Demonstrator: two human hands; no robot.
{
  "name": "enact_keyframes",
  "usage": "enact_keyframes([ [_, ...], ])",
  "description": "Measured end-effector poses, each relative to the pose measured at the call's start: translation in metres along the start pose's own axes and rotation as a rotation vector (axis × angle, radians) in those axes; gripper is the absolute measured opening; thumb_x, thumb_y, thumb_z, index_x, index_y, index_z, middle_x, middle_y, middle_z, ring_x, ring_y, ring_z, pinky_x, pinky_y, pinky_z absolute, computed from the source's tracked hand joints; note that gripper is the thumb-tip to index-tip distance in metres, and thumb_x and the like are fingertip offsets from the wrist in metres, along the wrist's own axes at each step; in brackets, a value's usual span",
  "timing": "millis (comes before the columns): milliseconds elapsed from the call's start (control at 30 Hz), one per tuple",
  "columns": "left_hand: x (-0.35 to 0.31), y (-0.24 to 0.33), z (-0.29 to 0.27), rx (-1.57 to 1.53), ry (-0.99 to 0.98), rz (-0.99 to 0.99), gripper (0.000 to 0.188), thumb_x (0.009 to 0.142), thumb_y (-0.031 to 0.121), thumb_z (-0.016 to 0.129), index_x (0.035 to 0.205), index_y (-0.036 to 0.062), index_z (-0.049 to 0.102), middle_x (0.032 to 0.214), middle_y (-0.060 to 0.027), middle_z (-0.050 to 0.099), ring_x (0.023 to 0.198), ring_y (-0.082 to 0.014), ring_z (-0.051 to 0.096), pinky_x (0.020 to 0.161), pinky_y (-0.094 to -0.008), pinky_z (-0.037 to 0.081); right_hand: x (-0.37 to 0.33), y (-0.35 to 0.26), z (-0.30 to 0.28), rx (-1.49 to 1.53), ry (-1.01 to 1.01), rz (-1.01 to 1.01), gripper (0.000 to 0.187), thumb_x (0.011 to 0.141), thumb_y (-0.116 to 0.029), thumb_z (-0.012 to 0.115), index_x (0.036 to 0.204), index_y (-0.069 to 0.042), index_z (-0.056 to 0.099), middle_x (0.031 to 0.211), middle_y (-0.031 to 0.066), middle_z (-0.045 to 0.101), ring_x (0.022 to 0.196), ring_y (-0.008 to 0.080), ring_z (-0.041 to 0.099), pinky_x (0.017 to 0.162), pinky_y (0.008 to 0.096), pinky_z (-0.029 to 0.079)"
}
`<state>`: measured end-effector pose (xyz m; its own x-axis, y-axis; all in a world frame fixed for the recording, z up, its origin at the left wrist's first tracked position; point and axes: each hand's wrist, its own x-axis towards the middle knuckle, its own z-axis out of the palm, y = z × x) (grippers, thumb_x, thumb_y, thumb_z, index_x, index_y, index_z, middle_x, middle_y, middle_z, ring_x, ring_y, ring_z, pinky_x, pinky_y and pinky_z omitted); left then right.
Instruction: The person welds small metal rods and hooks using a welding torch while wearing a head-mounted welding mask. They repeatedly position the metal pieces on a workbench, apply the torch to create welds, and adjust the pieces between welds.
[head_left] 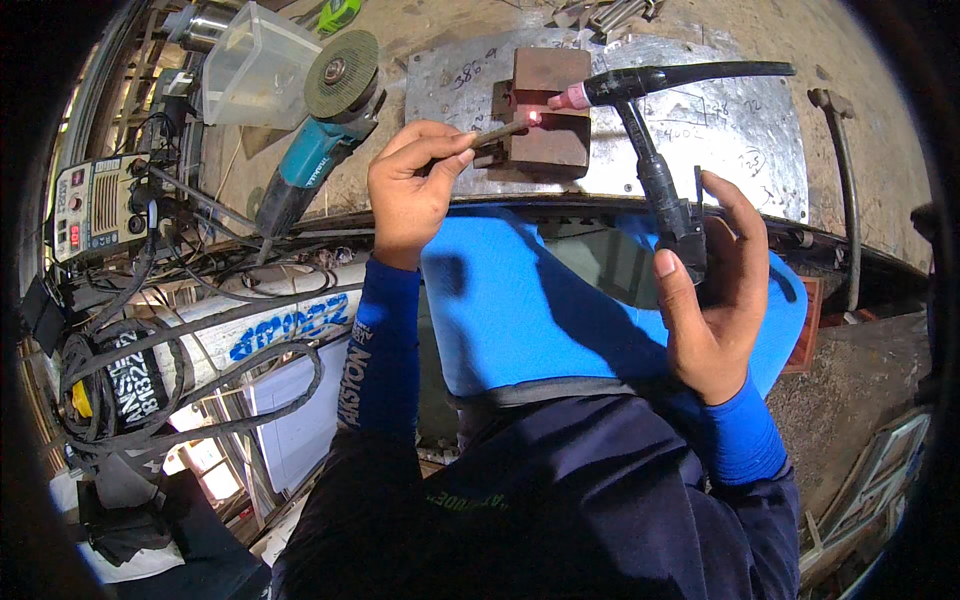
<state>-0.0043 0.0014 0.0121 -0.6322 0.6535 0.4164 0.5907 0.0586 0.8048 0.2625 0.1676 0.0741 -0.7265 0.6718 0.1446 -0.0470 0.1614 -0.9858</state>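
Observation:
My left hand (412,188) pinches a thin dark metal rod (497,135) between thumb and fingers. Its far end glows red-pink against a brown metal block (548,150) on the bench plate. In my right hand (722,330) is a black TIG welding torch (648,160), held by its handle with the thumb and fingers around it. The torch's pink nozzle (572,97) points left, just above and right of the glowing end. Whether the rod touches the block I cannot tell.
The blocks sit on a scribbled metal plate (755,160). An angle grinder (318,150) and a clear plastic container (255,65) stand to the left, by a welding machine (103,208). A hammer (842,180) lies right. Coiled cables (180,400) and a white cylinder (270,325) are lower left.

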Motion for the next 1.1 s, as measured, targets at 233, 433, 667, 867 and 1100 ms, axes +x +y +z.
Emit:
enact_keyframes([
  [233,0.0,0.0,-0.002,0.016,-0.024,0.002,0.015,0.09,-0.006,0.08,0.105,-0.0023,0.081,0.102,-0.0106,0.074,0.095,-0.0177,0.069,0.086,-0.028,0.053,-0.002,-0.002,-0.004,0.049,-0.001,0.101,0.063,0.095,0.005,0.067,0.154,0.002,0.044,0.133,0.0146,0.061,0.107,0.0151,0.061,0.094,0.0273,0.049],
  [433,0.0,-0.002,-0.002,0.006,-0.032,0.018,0.016,0.09,-0.006,0.079,0.106,-0.0024,0.081,0.103,-0.0111,0.074,0.096,-0.0179,0.069,0.086,-0.0283,0.053,0.001,0.001,-0.004,0.032,-0.021,-0.007,0.063,0.094,0.006,0.067,0.153,0.003,0.045,0.139,0.0153,0.058,0.115,0.0183,0.061,0.101,0.0305,0.048],
  [667,-0.001,-0.003,-0.002,0.009,-0.029,0.003,0.016,0.09,-0.007,0.078,0.105,-0.0033,0.08,0.104,-0.0115,0.074,0.097,-0.0184,0.069,0.087,-0.028,0.053,0.002,0.003,-0.001,0.006,-0.048,-0.059,0.064,0.093,0.006,0.067,0.153,0.004,0.046,0.145,0.0165,0.056,0.127,0.0221,0.059,0.109,0.034,0.045],
  [867,0.0,-0.005,-0.002,0.034,-0.021,0.046,0.015,0.09,-0.004,0.079,0.105,-0.0024,0.079,0.101,-0.0103,0.075,0.093,-0.0177,0.069,0.084,-0.0295,0.054,0.001,0.004,-0.002,-0.109,-0.051,-0.117,0.058,0.092,0.007,0.068,0.149,0.004,0.053,0.142,0.0178,0.061,0.128,0.0242,0.061,0.11,0.0349,0.047],
  [1100,-0.004,-0.006,-0.006,0.222,-0.003,-0.027,0.015,0.092,-0.002,0.077,0.107,-0.002,0.077,0.098,-0.009,0.073,0.09,-0.0168,0.069,0.081,-0.0298,0.056,-0.003,0.001,0.001,-0.169,-0.019,-0.136,0.06,0.091,0.007,0.07,0.149,0.003,0.053,0.143,0.0174,0.061,0.13,0.0257,0.062,0.111,0.0356,0.047],
])
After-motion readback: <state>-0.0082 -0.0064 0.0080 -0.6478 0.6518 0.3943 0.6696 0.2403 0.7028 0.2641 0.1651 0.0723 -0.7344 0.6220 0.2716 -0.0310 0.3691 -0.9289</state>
